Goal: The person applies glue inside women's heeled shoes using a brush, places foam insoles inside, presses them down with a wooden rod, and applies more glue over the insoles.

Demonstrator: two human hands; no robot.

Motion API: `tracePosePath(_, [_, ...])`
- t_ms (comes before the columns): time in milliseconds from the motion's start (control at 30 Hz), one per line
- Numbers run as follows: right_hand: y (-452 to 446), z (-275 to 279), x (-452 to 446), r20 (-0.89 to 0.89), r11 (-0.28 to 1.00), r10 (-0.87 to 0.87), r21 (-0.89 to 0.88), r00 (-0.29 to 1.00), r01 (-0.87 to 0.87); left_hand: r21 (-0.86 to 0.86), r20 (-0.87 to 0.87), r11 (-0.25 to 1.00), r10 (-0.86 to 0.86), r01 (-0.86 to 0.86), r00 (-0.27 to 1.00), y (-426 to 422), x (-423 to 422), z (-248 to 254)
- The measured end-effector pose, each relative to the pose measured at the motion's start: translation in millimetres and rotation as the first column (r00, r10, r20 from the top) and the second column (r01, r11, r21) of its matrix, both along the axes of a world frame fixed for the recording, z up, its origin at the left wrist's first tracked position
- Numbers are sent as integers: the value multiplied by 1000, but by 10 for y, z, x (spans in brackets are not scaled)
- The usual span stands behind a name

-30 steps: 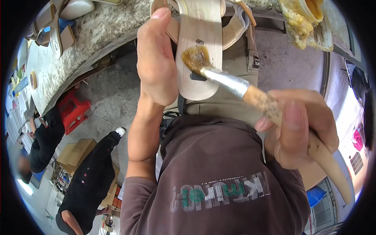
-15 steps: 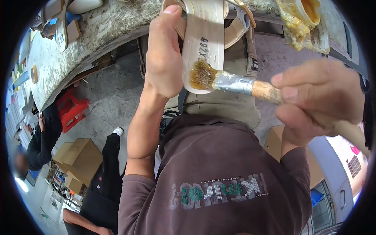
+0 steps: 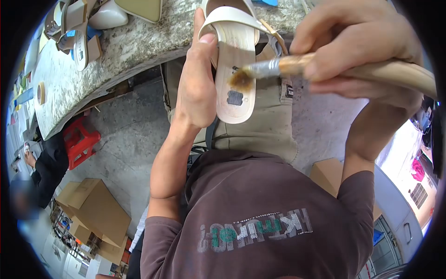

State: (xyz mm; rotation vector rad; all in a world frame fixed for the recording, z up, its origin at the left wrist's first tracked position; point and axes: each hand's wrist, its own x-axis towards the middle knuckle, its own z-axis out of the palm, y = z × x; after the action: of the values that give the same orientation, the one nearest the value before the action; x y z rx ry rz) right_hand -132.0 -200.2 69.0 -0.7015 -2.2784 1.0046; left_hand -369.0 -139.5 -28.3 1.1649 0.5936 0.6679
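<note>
My left hand (image 3: pixel 200 88) is wrapped round the side of a pale sandal (image 3: pixel 235 104), its thumb near the strap. The sandal's insole faces up, with a dark rectangular patch near the heel end. My right hand (image 3: pixel 357 46) grips the wooden handle of a brush (image 3: pixel 267 68). The brush's brown, wet-looking bristles lie over the middle of the insole; blur hides whether they touch it. A white strap (image 3: pixel 227 15) crosses the sandal at the table's edge.
The worn table (image 3: pixel 111 51) holds other sandals (image 3: pixel 80 46), a tape roll (image 3: pixel 41 93) and a white shoe part (image 3: pixel 109 16). Below stand a red stool (image 3: pixel 81 142) and cardboard boxes (image 3: pixel 100 207). A person in black (image 3: pixel 53 160) is at the far left.
The sandal has turned from its stamped underside to its insole. My right hand has moved up with the brush. The glue pot has left view, and so has most of a second person.
</note>
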Motion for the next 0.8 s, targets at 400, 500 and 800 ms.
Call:
tracePosePath(400, [-639, -614, -1033, -83, 503, -812, 404, 578, 764, -144, 162, 986, 108, -85, 981, -117, 96, -108])
tracePosePath(500, [-107, -983, -909, -158, 331, -856, 565, 493, 756, -68, 68, 992, 107, -103, 992, -136, 80, -176])
tracePosePath(800, [-255, -824, -991, -141, 310, -901, 452, 410, 836, -11, 8, 997, 75, -75, 997, -85, 49, -268])
